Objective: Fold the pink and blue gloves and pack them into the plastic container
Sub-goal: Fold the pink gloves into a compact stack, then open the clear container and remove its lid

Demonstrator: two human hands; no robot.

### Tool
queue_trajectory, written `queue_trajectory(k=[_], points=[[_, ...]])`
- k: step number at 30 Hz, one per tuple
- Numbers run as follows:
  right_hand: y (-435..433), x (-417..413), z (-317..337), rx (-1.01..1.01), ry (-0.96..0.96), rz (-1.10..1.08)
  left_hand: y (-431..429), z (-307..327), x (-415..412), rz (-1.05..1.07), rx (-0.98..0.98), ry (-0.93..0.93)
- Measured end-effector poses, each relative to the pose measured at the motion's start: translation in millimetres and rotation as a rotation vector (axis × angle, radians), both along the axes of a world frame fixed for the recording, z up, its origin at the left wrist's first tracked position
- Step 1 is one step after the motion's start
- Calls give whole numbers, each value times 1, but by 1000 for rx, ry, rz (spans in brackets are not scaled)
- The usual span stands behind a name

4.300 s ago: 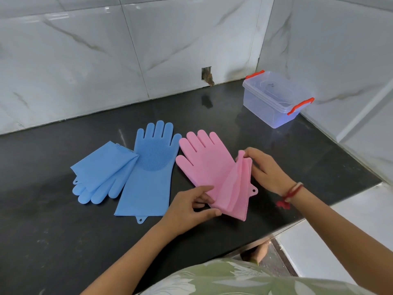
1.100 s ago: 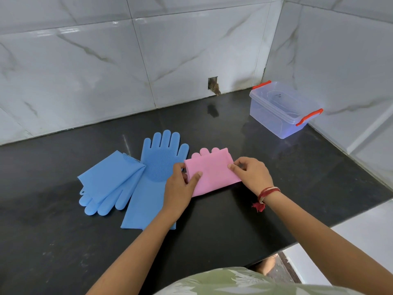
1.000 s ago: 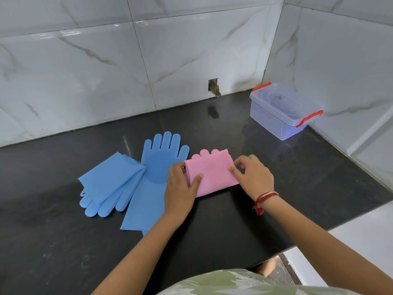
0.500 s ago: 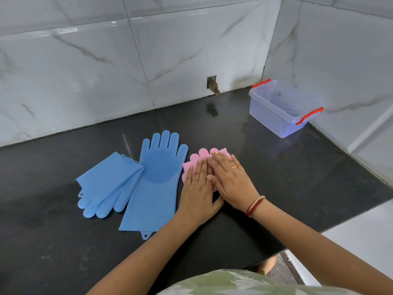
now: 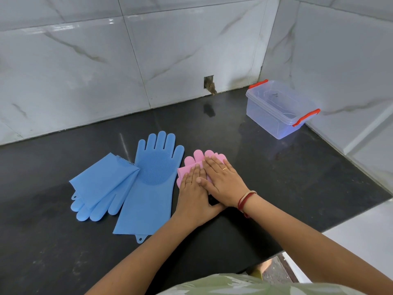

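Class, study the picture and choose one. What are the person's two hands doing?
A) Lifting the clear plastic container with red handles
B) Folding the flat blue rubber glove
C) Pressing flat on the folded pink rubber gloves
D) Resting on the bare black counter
C: the left hand and right hand lie side by side, fingers straight, on the folded pink rubber gloves; the clear plastic container with red handles stands apart, untouched.
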State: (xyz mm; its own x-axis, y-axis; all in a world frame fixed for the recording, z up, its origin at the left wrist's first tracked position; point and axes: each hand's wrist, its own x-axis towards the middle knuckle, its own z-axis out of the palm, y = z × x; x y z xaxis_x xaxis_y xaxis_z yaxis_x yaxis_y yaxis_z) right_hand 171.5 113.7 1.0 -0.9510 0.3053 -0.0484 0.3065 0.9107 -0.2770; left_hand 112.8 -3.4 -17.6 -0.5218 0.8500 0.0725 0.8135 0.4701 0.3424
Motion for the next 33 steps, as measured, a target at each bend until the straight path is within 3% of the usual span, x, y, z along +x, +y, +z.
queue_trajectory(k=[4, 9, 12, 18, 24, 29, 33], points=[[8, -2, 18, -200, -3, 7, 5, 17, -3, 3, -51, 3], [32, 22, 38, -476, 308, -183, 26, 57, 7, 20, 17, 183], [73, 48, 53, -344, 521, -359, 62, 80, 8, -79, 144, 163], [165, 98, 71, 28, 415, -574, 176, 99, -8, -149, 15, 7], [222, 105, 75, 228, 231, -436, 266, 92, -19, -173, -42, -9], [239, 91, 75, 273, 302, -419, 305, 88, -31, -193, -103, 130], [240, 95, 72, 361, 395, -359, 320, 80, -36, -214, -90, 112]])
